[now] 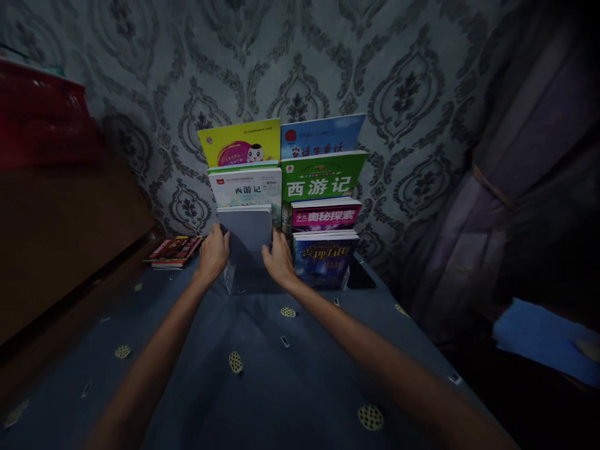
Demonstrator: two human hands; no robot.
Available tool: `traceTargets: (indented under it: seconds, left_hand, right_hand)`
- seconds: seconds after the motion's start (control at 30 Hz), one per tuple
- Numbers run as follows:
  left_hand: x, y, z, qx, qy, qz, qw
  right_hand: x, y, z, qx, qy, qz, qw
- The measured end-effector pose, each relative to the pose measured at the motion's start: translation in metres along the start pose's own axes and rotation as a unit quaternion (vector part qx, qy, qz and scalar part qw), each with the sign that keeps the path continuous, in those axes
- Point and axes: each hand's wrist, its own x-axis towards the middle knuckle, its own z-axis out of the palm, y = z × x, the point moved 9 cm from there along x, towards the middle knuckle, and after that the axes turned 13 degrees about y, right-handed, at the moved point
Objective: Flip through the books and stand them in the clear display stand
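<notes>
Bedspread (262, 387) bare; both hands' grip clamps grey book (246, 234) edges.

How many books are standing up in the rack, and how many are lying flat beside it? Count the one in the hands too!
Books standing in the rack: 7, counting the grey book gripped by the left hand and right hand.
Books lying flat at the left: a small stack, count unclear, at least 2.
Total: at least 9.
</notes>
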Motion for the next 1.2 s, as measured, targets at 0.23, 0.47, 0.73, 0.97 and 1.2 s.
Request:
traceTargets:
  seconds: [0.23, 0.47, 0.73, 0.97, 1.2]
  left_hand:
    - [-0.001, 0.006, -0.001, 0.026, -0.035, -0.02, 0.999]
    - [-0.004, 0.012, -0.005, 0.111, -0.066, -0.02, 0.991]
    - [-0.007, 0.017, -0.006, 0.14, -0.082, -0.027, 0.986]
    - [-0.008, 0.017, -0.004, 0.134, -0.073, -0.036, 0.988]
    - [-0.008, 0.012, 0.0, 0.118, -0.045, -0.029, 0.992]
  right_hand:
    - [-0.002, 0.006, 0.003, 0.002, 0.002, 0.004, 1.0]
    - [-0.007, 0.007, 0.006, 0.017, 0.019, -0.014, 1.0]
    - [-0.012, -0.012, -0.007, 0.07, 0.052, -0.035, 0.996]
    - [-0.016, -0.022, -0.016, 0.085, 0.045, -0.088, 0.991]
    - [-0.014, -0.013, -0.009, 0.061, 0.054, -0.075, 0.994]
